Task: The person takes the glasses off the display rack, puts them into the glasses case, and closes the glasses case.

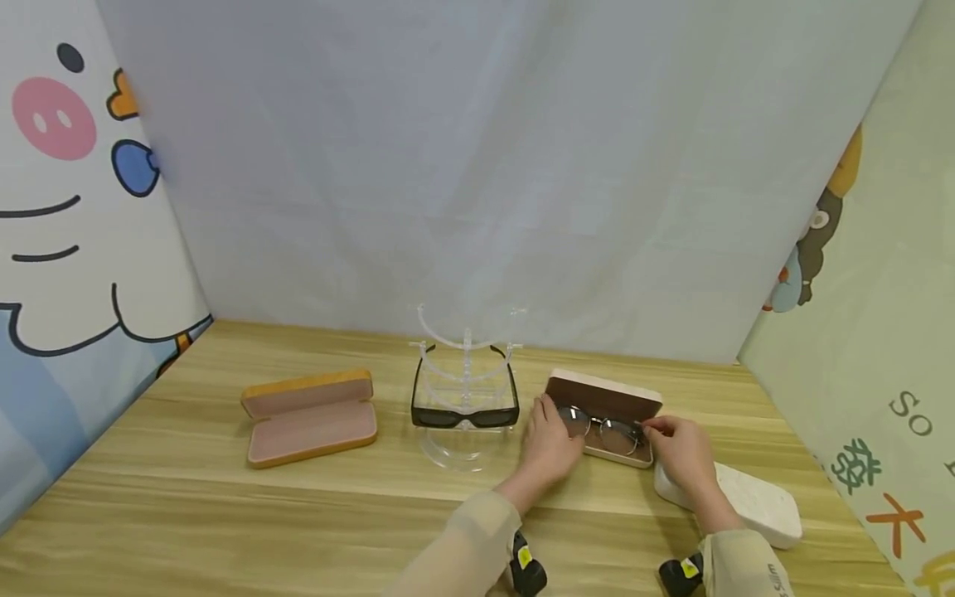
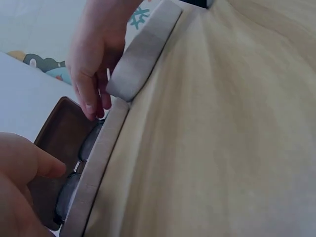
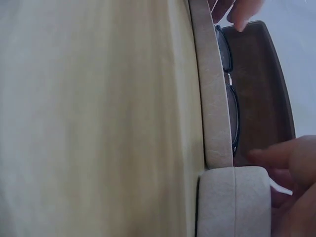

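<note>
Glasses (image 1: 596,421) in open case (image 1: 619,458), right part of table (image 1: 224,514), toward back edge. Right hand (image 1: 682,452) seems to pinch one end, grip nearly closed; left hand (image 1: 552,448) at other end, hold unclear. Likely step: positioning; next move calls for level handling.

We see a wood-grained table (image 1: 283,526) with a smooth, soft sheen. The stand (image 1: 467,366) looks like clear, glossy plastic, the sunglasses (image 1: 443,418) like shiny black plastic. The eyeglasses (image 1: 595,421) show glossy lenses (image 1: 618,436) and a bright, metal-looking bridge (image 3: 229,79). The open pale case (image 3: 213,94) and closed pale case (image 1: 757,502) seem matt and faintly grainy to us. The curtain (image 1: 477,166) is creased, matt cloth.
</note>
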`<state>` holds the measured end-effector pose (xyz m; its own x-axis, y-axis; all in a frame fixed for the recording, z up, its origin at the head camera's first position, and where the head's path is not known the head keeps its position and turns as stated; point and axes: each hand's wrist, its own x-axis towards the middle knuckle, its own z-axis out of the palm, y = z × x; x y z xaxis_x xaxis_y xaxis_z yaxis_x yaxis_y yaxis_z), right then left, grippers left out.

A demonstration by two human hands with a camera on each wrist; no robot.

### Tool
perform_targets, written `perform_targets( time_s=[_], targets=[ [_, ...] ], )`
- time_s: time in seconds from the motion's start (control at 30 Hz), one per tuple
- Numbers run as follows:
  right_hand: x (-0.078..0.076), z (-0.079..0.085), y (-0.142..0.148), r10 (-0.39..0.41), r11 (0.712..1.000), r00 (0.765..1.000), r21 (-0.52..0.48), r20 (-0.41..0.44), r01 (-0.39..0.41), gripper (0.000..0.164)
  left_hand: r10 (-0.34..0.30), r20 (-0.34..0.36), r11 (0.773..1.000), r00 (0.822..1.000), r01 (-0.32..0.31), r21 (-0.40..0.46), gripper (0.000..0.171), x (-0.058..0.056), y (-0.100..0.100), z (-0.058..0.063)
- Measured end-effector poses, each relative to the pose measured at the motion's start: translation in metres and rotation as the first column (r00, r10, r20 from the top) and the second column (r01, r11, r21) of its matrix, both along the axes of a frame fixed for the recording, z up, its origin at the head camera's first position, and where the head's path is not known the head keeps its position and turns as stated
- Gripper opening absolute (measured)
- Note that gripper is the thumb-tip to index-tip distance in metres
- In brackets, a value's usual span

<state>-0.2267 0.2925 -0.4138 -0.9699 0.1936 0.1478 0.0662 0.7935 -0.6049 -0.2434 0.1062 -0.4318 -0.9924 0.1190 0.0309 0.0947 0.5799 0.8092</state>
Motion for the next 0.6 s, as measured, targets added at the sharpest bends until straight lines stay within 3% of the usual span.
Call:
perform_targets(
  time_s=[0.1, 0.2, 0.37, 0.6],
  targets=[
    [0.001, 0.004, -0.001, -0.056, 0.997, 0.998, -0.054, -0.001, 0.056, 0.03, 0.041, 0.044, 0.992, 0.998, -0.046, 0.121, 0.081, -0.004, 0.002, 0.004],
    [0.0, 0.009, -0.002, -0.09, 0.99, 0.996, -0.111, 0.028, 0.092, 0.047, 0.056, 0.092, 0.979, 0.994, -0.073, 0.189, 0.082, -0.008, 0.003, 0.011],
    [-0.006, 0.015, 0.0, -0.051, 0.993, 0.993, -0.099, 0.105, 0.061, 0.077, 0.056, 0.147, 0.967, 0.988, -0.09, 0.24, 0.078, -0.01, 0.002, 0.02],
    [-0.01, 0.018, 0.007, 0.0, 0.994, 0.989, -0.111, 0.148, 0.017, 0.074, 0.065, 0.135, 0.968, 0.989, -0.095, 0.234, 0.071, -0.012, 0.001, 0.023]
  ],
)
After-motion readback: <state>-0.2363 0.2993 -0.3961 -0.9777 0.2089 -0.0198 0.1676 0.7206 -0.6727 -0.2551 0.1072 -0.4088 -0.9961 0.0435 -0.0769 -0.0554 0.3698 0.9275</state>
